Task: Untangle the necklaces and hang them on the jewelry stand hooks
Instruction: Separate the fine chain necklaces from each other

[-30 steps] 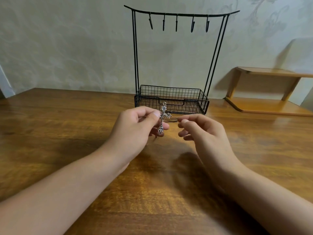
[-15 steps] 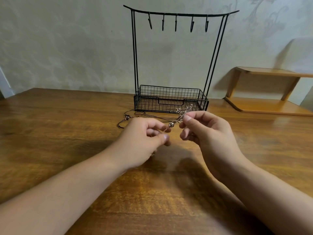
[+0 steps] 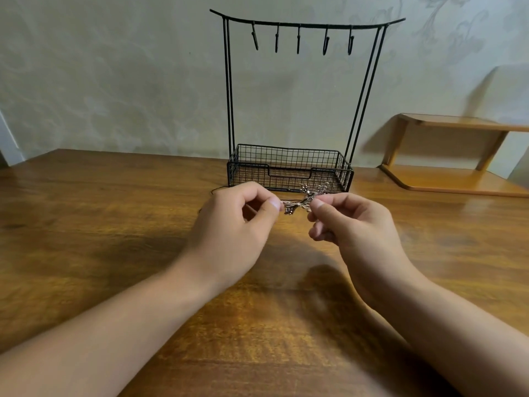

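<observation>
Both hands, left hand (image 3: pixel 237 222) and right hand (image 3: pixel 352 224), pinch a tangled metal necklace (image 3: pixel 300 199), untangling; next, probably teasing strands apart gently.

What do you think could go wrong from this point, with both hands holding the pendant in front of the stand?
1. Both hands, left and right, pinch the metal pendant at opposite ends; pulling apart might tighten the tangle or strain the thin dark cord trailing behind the left hand.
2. The cord lies near the stand's wire basket and could snag on the mesh when lifted.
3. All five hooks are bare and high; reaching up could tip the slender stand.
</observation>
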